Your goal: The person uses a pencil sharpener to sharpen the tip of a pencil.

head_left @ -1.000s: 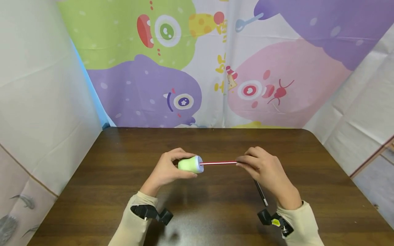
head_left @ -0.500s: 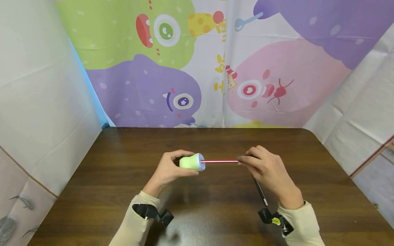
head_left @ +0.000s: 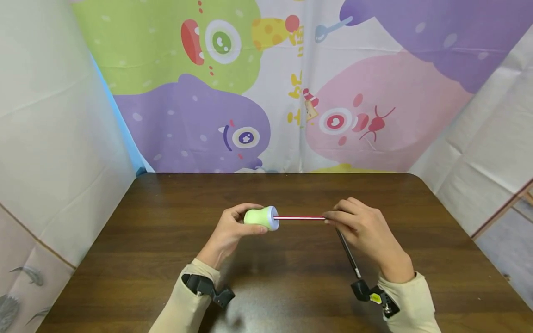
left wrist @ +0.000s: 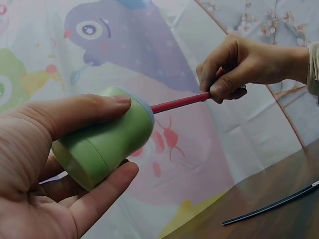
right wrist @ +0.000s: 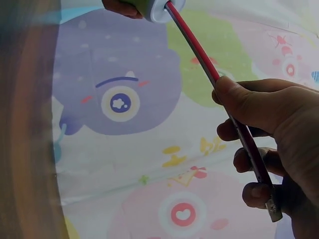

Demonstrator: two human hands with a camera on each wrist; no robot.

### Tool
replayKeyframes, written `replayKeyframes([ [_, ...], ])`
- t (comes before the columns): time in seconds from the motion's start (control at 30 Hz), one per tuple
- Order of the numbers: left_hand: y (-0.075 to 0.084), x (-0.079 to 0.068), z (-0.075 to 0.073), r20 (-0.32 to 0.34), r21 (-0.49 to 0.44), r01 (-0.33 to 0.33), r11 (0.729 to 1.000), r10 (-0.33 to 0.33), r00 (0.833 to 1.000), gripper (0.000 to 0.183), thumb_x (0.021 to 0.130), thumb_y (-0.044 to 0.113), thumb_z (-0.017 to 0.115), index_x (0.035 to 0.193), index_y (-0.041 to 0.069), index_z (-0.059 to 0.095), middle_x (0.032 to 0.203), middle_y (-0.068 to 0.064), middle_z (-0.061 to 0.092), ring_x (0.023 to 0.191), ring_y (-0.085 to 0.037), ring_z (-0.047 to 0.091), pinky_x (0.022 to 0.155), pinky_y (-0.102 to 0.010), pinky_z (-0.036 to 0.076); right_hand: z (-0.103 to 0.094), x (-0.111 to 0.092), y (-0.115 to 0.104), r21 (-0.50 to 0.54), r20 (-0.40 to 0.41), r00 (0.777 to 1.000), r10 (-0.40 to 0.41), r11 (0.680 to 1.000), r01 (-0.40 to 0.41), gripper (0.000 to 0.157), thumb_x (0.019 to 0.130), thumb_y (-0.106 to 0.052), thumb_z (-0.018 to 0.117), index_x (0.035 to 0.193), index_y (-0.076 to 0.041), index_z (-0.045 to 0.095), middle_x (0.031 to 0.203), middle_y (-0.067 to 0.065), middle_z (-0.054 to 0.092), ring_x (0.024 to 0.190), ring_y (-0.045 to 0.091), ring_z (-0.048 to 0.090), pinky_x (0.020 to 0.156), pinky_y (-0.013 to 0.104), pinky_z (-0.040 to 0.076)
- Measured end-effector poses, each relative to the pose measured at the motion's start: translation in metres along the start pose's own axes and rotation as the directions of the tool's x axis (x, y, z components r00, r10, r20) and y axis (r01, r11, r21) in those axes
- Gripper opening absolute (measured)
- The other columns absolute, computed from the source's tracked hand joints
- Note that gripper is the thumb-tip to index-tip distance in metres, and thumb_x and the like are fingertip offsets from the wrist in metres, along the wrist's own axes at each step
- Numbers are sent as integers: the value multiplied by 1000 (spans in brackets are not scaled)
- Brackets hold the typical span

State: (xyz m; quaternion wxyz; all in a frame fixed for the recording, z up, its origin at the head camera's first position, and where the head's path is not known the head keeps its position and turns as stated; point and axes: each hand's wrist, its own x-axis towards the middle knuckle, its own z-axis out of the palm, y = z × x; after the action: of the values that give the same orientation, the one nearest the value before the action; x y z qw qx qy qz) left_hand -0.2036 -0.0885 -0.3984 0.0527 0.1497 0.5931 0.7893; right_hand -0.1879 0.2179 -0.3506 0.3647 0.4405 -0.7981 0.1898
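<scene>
My left hand (head_left: 225, 233) grips a green barrel-shaped pencil sharpener (head_left: 257, 217) with a pale blue end, thumb on one side and fingers on the other. Into the hole of that blue end runs a red pencil (head_left: 300, 218), held level above the table. Its tip is hidden inside the sharpener. The right hand (head_left: 362, 229) pinches the pencil between thumb and fingers. In the right wrist view the pencil's back part passes along the curled fingers, and its silvery end (right wrist: 273, 210) sticks out below them.
A black pencil (head_left: 349, 254) with a pale end lies on the dark wooden table (head_left: 200, 189), below the right hand. Cartoon-printed cloth (head_left: 195, 120) hangs behind the table, and pale sheets (head_left: 50, 92) stand along its sides. Both wrists wear black camera mounts (head_left: 204, 286).
Both hands, with the sharpener and pencil, have shifted slightly to the right and a little up in the head view. The pencil stays in the sharpener.
</scene>
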Motion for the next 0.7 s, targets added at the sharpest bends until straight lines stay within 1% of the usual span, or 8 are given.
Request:
replayKeyframes([
  [0.17, 1, 0, -1, 6, 2, 54, 999, -54, 999, 40, 68, -17, 75, 104, -2, 71, 92, -7, 66, 78, -18, 64, 65, -27, 60, 1, -1, 1, -2, 30, 999, 15, 1000, -15, 37, 104, -35, 52, 91, -9, 76, 82, -5, 62, 70, 13, 54, 51, 29, 47],
  [0.33, 3, -1, 1, 12, 19, 97, 995, -97, 995, 40, 68, -14, 77, 107, -12, 68, 89, -9, 66, 76, -20, 65, 63, -33, 62, 3, -1, 1, -26, 32, 999, -5, 1000, 6, 37, 105, -34, 50, 91, -11, 76, 81, -3, 61, 69, 15, 53, 49, 30, 47],
  [0.43, 2, -1, 1, 5, 39, 102, 994, -102, 995, 41, 67, -13, 78, 107, -14, 67, 87, -8, 67, 75, -19, 64, 63, -33, 62, 6, 0, 0, -34, 33, 999, -20, 999, 21, 38, 105, -32, 48, 92, -10, 76, 81, -3, 61, 70, 15, 54, 50, 31, 49],
  [0.6, 1, 0, 0, -35, 76, 92, 993, -90, 995, 42, 67, -11, 79, 107, -14, 67, 88, -7, 67, 76, -18, 63, 63, -28, 60, 15, 2, -3, -26, 11, 1000, -23, 999, 24, 34, 105, -28, 51, 91, -8, 75, 82, -3, 62, 70, 15, 56, 51, 31, 51],
  [0.7, 1, 0, -2, -62, 90, 85, 992, -80, 995, 41, 67, -12, 79, 106, -13, 68, 88, -6, 67, 76, -17, 62, 63, -26, 58, 22, 3, -5, -9, -16, 1000, 6, 1000, -6, 28, 103, -26, 56, 89, -8, 73, 81, -3, 63, 69, 13, 56, 50, 30, 49],
])
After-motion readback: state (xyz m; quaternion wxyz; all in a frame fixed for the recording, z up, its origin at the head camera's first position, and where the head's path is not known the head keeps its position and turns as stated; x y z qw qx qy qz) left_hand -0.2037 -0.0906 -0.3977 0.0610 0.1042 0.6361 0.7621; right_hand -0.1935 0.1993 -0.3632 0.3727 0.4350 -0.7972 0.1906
